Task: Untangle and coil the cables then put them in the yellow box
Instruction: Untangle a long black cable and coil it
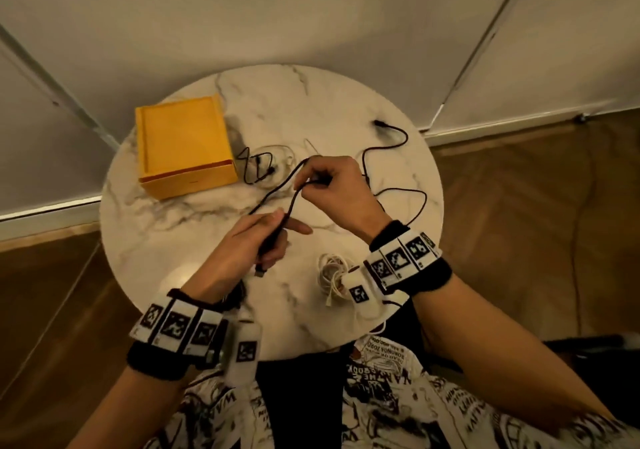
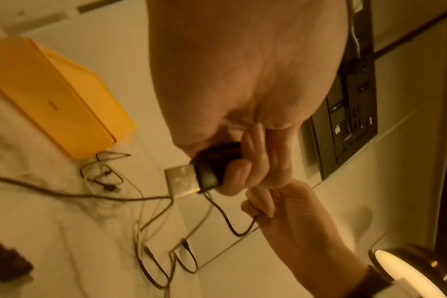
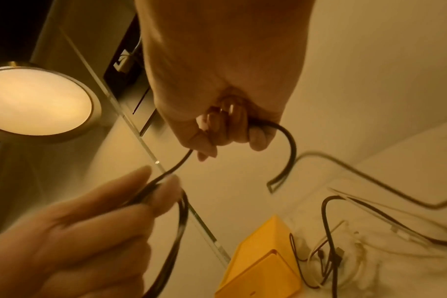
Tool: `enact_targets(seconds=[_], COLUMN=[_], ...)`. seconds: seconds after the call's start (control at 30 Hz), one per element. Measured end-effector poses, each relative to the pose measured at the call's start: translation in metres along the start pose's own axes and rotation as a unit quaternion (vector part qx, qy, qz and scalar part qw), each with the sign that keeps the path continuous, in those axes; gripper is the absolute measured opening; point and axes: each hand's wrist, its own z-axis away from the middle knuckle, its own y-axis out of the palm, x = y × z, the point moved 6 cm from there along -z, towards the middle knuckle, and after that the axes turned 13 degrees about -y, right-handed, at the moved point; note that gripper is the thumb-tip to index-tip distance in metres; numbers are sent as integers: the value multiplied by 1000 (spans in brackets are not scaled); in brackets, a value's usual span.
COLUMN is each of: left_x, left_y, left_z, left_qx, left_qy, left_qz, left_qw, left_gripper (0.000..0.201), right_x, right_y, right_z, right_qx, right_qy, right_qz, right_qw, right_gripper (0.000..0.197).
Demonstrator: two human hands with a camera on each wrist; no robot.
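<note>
Over the middle of the round marble table (image 1: 346, 109), both hands hold one black cable (image 1: 277, 192). My left hand (image 1: 263, 237) grips its USB plug end (image 2: 191, 177), with fingers curled round the black plug body. My right hand (image 1: 322, 178) pinches the same cable a short way along, a loop bending out of its fingers (image 3: 288, 153). The rest of this cable trails right across the table to a black plug (image 1: 379, 124). The yellow box (image 1: 183, 147) stands open at the table's left. A coiled white cable (image 1: 332, 275) lies near the front edge.
A small tangle of thin black and white cables (image 1: 263, 168) lies just right of the box. Wooden floor (image 1: 536, 223) surrounds the table, with white walls behind. A lit lamp (image 3: 36, 100) and a dark socket panel (image 2: 350, 113) show in the wrist views.
</note>
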Motion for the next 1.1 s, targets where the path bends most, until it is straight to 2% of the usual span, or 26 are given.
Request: enact_targets(seconds=[0.17,0.23,0.3,0.37,0.43,0.5,0.57,0.63,0.7,0.77,0.87,0.97,1.0,1.03,1.1], left_x=[4,5,0,-12,-30,-48,-58,-59,-56,-57,-59,-48,-43,-35,-21], left_y=[7,12,22,27,24,15,4,-5,-15,-26,-33,-39,-40,-41,-38], left_z=[9,17,30,37,36,25,14,7,7,11,19,20,17,13,9], left_qx=[77,129,198,238,242,188,82,-11,-83,-131,-176,-232,-233,-214,-131], left_qy=[-69,-96,-101,-74,-23,29,75,112,146,188,204,188,168,130,39], left_qz=[77,133,217,318,401,404,337,241,141,74,20,-152,-219,-270,-273], left_qw=[992,978,951,915,883,895,935,964,976,971,963,942,933,930,952], left_gripper=[53,54,54,46,43,46,44,38,36,35,36,32,30,28,20], right_x=[-4,-3,-3,-3,-5,-6,-7,-5,-5,-10,-16,0,8,17,30], right_y=[10,10,12,25,44,59,66,69,71,72,74,65,59,51,36], right_z=[6,9,11,16,25,31,33,34,38,42,54,48,41,33,17], right_qx=[4,-24,-42,-21,24,62,96,121,149,199,284,289,277,260,233], right_qy=[-7,-8,-4,15,16,3,16,65,108,122,99,7,-31,-66,-125], right_qz=[-52,-82,-111,-134,-134,-72,-40,-122,-209,-205,-112,-22,17,54,103], right_qw=[999,996,993,991,991,995,994,983,960,950,947,957,960,962,959], right_gripper=[16,15,19,25,31,32,19,4,10,16,12,6,7,8,7])
